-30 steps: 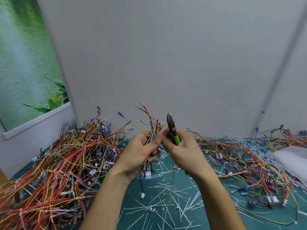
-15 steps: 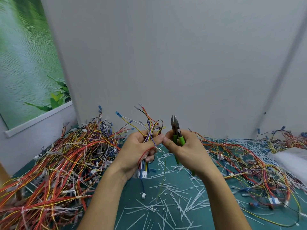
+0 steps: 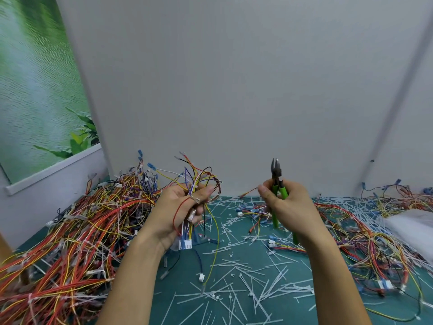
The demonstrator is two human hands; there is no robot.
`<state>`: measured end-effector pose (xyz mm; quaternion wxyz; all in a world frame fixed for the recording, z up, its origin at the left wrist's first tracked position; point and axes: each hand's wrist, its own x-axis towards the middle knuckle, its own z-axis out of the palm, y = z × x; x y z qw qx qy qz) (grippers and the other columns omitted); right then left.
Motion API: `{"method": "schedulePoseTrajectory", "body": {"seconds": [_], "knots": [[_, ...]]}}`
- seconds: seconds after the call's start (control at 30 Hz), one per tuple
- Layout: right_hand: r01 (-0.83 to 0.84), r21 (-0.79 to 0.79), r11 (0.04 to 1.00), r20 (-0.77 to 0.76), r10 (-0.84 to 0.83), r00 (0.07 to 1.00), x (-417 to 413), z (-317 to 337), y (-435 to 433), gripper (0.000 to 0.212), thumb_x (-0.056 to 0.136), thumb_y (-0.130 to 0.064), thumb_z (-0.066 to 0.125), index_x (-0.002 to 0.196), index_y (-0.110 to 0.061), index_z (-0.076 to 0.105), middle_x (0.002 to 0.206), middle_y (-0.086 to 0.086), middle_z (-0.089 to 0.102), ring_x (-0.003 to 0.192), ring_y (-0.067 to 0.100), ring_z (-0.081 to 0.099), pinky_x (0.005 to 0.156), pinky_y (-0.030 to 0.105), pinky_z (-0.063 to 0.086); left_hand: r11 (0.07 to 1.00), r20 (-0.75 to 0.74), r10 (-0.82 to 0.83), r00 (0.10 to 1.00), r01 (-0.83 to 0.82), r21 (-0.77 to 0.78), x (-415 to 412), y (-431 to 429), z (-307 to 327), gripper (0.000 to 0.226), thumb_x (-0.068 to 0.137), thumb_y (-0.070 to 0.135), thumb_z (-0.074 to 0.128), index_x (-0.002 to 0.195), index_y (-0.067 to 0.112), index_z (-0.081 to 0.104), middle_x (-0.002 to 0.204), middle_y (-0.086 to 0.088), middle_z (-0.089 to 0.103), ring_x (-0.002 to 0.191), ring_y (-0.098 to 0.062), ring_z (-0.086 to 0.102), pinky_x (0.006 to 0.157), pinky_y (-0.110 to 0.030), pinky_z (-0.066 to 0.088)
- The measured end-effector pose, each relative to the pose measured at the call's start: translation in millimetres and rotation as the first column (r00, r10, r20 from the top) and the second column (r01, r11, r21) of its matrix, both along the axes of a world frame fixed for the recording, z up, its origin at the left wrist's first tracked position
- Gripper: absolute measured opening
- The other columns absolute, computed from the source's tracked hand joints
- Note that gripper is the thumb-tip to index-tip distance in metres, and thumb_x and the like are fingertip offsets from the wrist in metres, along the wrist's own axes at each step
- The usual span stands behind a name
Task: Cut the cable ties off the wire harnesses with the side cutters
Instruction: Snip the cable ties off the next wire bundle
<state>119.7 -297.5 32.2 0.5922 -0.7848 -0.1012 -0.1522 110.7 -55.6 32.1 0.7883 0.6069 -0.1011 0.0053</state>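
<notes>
Side cutters [image 3: 276, 174] with green handles, steel tip up, sit gripped in the right hand [image 3: 288, 205], apart from the multicoloured wire harness [image 3: 196, 184] clutched in the left hand [image 3: 180, 209] above the table [image 3: 243, 259].

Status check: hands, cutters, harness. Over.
Left hand grips wire harness. Right hand grips side cutters, tips up, clear of the harness. Cut cable ties litter the mat.
</notes>
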Motion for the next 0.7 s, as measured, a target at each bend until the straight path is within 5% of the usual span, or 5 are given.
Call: {"method": "schedulePoseTrajectory", "body": {"seconds": [0.1, 0.2, 0.3, 0.47, 0.7], "knots": [[-0.027, 0.06, 0.998, -0.051, 0.03, 0.998, -1, 0, 1, 0.019, 0.094, -0.031, 0.074, 0.089, -0.014, 0.07, 0.068, 0.0, 0.063, 0.066, 0.018, 0.064, 0.065, 0.032, 0.059, 1.0, 0.009, -0.014, 1.0, 0.014, 0.005, -1, -4, 1, 0.026, 0.071, 0.028, 0.083, 0.076, 0.008, 0.068, 0.064, -0.008, 0.054, 0.046, -0.009, 0.045, 0.037, -0.016, 0.035], [-0.244, 0.287, 0.926, -0.191, 0.305, 0.933, -3, 0, 16, 0.038, 0.079, -0.039, 0.084, 0.091, -0.006, 0.072, 0.072, 0.007, 0.062, 0.067, 0.02, 0.062, 0.07, 0.037, 0.062, 1.0, 0.034, -0.001, 0.999, 0.001, -0.015, -1, -13, 1, 0.029, 0.067, 0.033, 0.085, 0.076, 0.01, 0.07, 0.066, -0.006, 0.059, 0.047, -0.009, 0.048, 0.039, -0.015, 0.038], [-0.388, 0.453, 0.803, -0.18, 0.509, 0.842, -5, -1, 38, 0.033, 0.081, -0.032, 0.086, 0.096, -0.004, 0.078, 0.082, 0.012, 0.064, 0.071, 0.022, 0.061, 0.072, 0.038, 0.059, 0.999, 0.066, -0.009, 0.998, 0.007, 0.034, -3, -20, -1, 0.024, 0.073, 0.037, 0.081, 0.075, 0.014, 0.074, 0.063, -0.007, 0.061, 0.046, -0.012, 0.049, 0.042, -0.015, 0.039], [-0.321, 0.429, 0.845, -0.08, 0.389, 0.918, -10, -5, 57, 0.013, 0.095, -0.028, 0.074, 0.089, -0.019, 0.082, 0.079, 0.006, 0.07, 0.075, 0.018, 0.064, 0.074, 0.035, 0.061, 1.0, 0.075, -0.002, 0.997, 0.001, 0.022, -2, -21, -2, 0.022, 0.078, 0.03, 0.078, 0.083, 0.009, 0.076, 0.064, -0.009, 0.063, 0.048, -0.013, 0.053, 0.045, -0.015, 0.043], [-0.185, 0.232, 0.955, -0.032, 0.198, 0.98, -17, 1, 53, 0.02, 0.097, -0.027, 0.071, 0.078, -0.025, 0.075, 0.07, 0.003, 0.07, 0.065, 0.012, 0.066, 0.065, 0.023, 0.059, 0.997, 0.086, 0.06, 0.994, -0.064, 0.045, 1, -28, -7, 0.004, 0.088, 0.004, 0.072, 0.085, 0.002, 0.074, 0.067, -0.015, 0.068, 0.052, -0.017, 0.062, 0.047, -0.021, 0.05]]}}
